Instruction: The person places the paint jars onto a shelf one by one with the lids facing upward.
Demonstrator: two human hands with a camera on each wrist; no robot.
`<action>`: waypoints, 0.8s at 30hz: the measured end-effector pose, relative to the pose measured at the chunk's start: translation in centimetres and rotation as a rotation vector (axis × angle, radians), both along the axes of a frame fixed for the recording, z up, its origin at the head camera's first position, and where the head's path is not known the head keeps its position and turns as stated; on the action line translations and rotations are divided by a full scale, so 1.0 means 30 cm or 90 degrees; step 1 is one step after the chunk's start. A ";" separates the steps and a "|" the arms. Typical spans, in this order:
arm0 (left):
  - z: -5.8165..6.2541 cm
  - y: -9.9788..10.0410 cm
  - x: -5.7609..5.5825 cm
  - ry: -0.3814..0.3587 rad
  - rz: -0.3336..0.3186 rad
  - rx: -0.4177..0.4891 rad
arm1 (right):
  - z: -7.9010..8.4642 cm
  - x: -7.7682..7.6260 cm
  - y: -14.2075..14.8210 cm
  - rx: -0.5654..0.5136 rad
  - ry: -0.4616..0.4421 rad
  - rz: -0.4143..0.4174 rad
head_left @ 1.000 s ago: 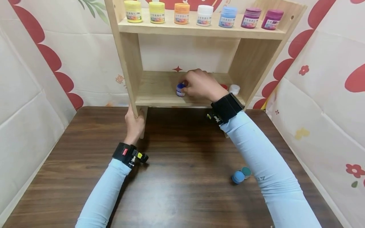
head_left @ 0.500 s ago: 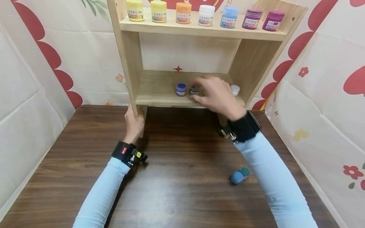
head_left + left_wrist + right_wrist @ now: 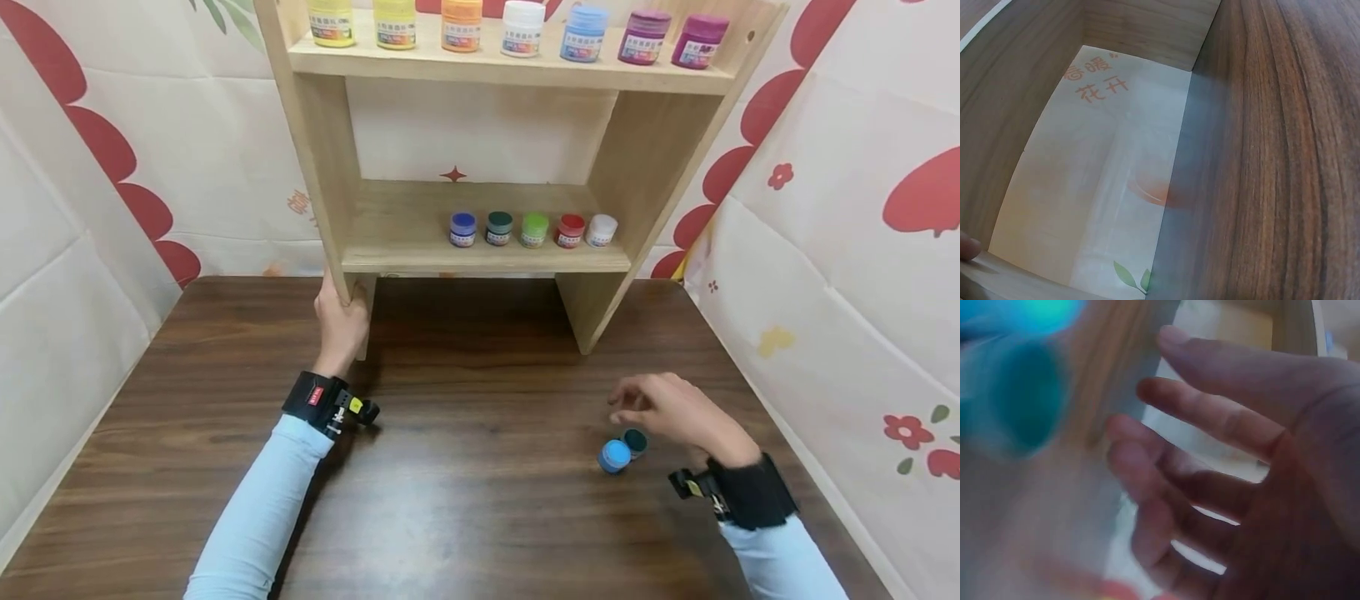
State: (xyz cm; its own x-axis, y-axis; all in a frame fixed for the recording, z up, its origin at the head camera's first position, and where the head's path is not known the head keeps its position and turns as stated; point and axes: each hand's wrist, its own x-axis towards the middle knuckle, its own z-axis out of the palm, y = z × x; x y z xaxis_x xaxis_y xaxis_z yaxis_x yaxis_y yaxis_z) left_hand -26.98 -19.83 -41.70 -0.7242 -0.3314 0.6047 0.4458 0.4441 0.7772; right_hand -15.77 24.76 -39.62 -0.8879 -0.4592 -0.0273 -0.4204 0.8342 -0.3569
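My left hand [image 3: 342, 323] grips the lower left side panel of a wooden shelf [image 3: 480, 260]; one fingertip shows on the panel's edge in the left wrist view. Over the table at the right, my right hand [image 3: 671, 408] hovers with loosely bent fingers, holding nothing. Close by its fingertips stand a bright blue paint jar [image 3: 614, 456] and a dark teal paint jar [image 3: 1029, 397], side by side. On the lower shelf board stand small jars in a row: blue-violet [image 3: 462, 229], dark green [image 3: 498, 227], lime green [image 3: 534, 230], red [image 3: 570, 231] and white [image 3: 602, 230].
The upper board [image 3: 510, 73] carries larger jars, among them yellow [image 3: 395, 23], orange [image 3: 461, 25], light blue [image 3: 583, 35] and purple [image 3: 700, 42]. The shelf stands on a dark wooden table [image 3: 450, 500], with patterned white cloth [image 3: 847, 250] hung behind and at the sides.
My right hand has let go of the blue-violet jar on the lower board and moved down and right to the two jars on the table. My left hand stays on the panel.
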 end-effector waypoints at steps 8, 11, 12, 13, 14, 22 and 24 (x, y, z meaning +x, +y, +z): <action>0.011 -0.021 0.002 0.005 0.012 -0.008 | -0.095 0.057 0.111 -0.081 -0.024 -0.032; 0.010 -0.025 0.003 0.006 0.011 -0.012 | -0.111 0.036 0.116 -0.083 -0.007 -0.043; 0.010 -0.025 0.004 0.004 0.008 -0.010 | -0.115 0.026 0.116 -0.083 0.000 -0.049; 0.009 -0.024 0.005 0.003 0.007 -0.010 | -0.119 0.016 0.117 -0.083 0.010 -0.054; 0.008 -0.023 0.005 0.002 0.005 -0.009 | -0.123 0.006 0.116 -0.083 0.017 -0.058; 0.002 -0.003 -0.003 0.003 -0.010 -0.011 | -0.147 -0.050 0.111 -0.079 0.061 -0.114; -0.002 0.001 -0.003 -0.001 -0.006 -0.007 | -0.147 -0.052 0.111 -0.074 0.063 -0.135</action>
State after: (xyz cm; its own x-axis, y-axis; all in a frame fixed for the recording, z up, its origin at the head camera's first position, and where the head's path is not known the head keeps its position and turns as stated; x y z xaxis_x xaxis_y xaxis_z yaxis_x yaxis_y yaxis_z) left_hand -27.06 -19.80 -41.77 -0.7285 -0.3171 0.6073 0.4491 0.4485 0.7728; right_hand -17.33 28.09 -44.04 -0.9603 -0.2577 0.1066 -0.2784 0.8629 -0.4218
